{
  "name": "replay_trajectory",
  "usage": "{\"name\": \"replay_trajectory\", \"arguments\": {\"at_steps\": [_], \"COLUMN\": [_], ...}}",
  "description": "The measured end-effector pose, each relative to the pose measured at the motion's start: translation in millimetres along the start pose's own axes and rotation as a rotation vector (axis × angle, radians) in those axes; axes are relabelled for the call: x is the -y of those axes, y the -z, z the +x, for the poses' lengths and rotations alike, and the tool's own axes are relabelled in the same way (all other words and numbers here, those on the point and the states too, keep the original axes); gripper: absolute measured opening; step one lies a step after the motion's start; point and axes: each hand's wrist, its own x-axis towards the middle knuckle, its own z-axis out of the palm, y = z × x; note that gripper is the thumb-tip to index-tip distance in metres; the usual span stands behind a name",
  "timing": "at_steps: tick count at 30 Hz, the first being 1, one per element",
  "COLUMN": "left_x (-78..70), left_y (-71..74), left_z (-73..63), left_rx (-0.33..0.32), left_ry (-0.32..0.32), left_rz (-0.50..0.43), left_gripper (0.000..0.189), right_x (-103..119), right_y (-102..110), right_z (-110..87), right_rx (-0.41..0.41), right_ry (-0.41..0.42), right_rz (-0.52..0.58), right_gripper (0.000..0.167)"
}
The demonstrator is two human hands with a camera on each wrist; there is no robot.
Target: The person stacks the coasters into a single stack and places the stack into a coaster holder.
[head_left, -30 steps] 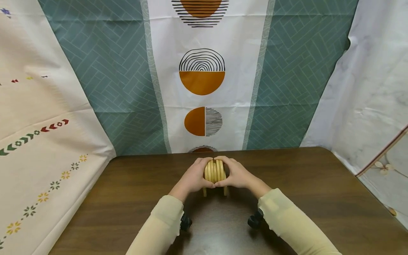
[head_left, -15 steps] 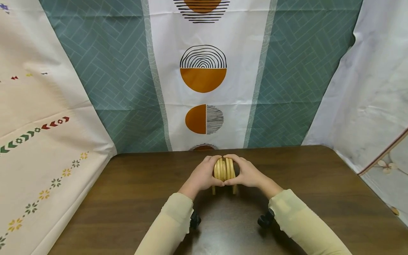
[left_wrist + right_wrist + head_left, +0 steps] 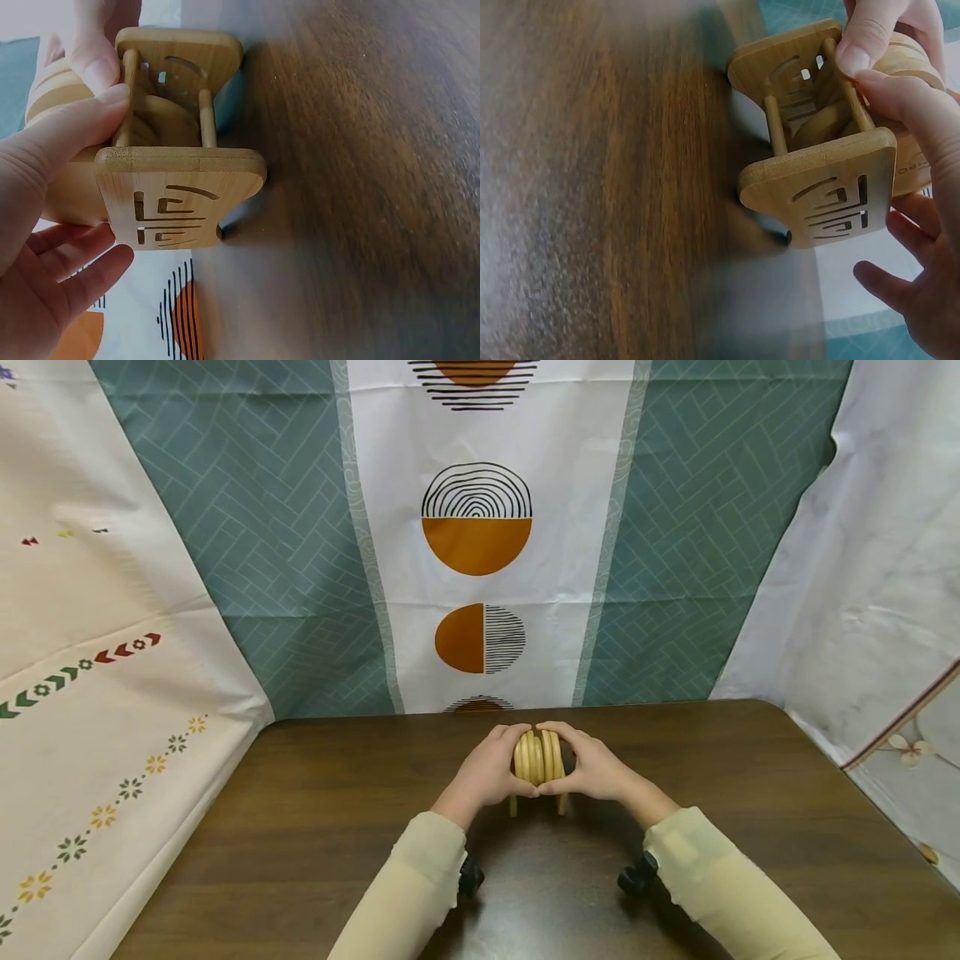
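Observation:
Several round, light bamboo coasters (image 3: 532,758) stand on edge side by side in a bamboo coaster holder (image 3: 165,184). Geometric slots are cut through its end panels, and thin dowels (image 3: 207,120) join them. My left hand (image 3: 486,768) grips the set from the left, and my right hand (image 3: 596,764) grips it from the right. In the head view, fingers arch over the top while both thumbs meet in front. The right wrist view has the thumbs close together along one dowel of the holder (image 3: 821,187). Its rounded feet are right at the tabletop.
The dark brown wooden table (image 3: 337,827) spreads around the set. Behind it hangs a green and white curtain (image 3: 300,568) with orange half circles. Patterned cloths drape at the left (image 3: 112,760) and right (image 3: 862,635). Black wrist cameras (image 3: 637,875) sit under the sleeves.
Both hands and the coaster holder with its coasters have shifted to the right across the table, with the grip unchanged. The head view has tilted slightly.

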Motion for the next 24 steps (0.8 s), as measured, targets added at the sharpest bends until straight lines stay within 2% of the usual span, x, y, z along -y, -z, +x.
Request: {"name": "replay_trajectory", "arguments": {"at_steps": [11, 18, 24], "left_x": [-1.5, -3.9, -1.6], "left_y": [-2.1, -1.7, -2.7], "left_z": [0.7, -1.7, -2.1], "left_rx": [0.017, 0.052, 0.053], "left_ry": [0.006, 0.032, 0.021], "left_rz": [0.013, 0.035, 0.031], "left_gripper": [0.094, 0.102, 0.102], "right_x": [-2.0, -4.1, -4.1], "right_y": [0.4, -0.7, 0.4], "right_z": [-3.1, -2.8, -1.5], "right_rx": [0.007, 0.041, 0.031], "right_ry": [-0.012, -0.031, -0.043], "right_rz": [0.02, 0.013, 0.013], "right_gripper": [0.092, 0.1, 0.099]}}
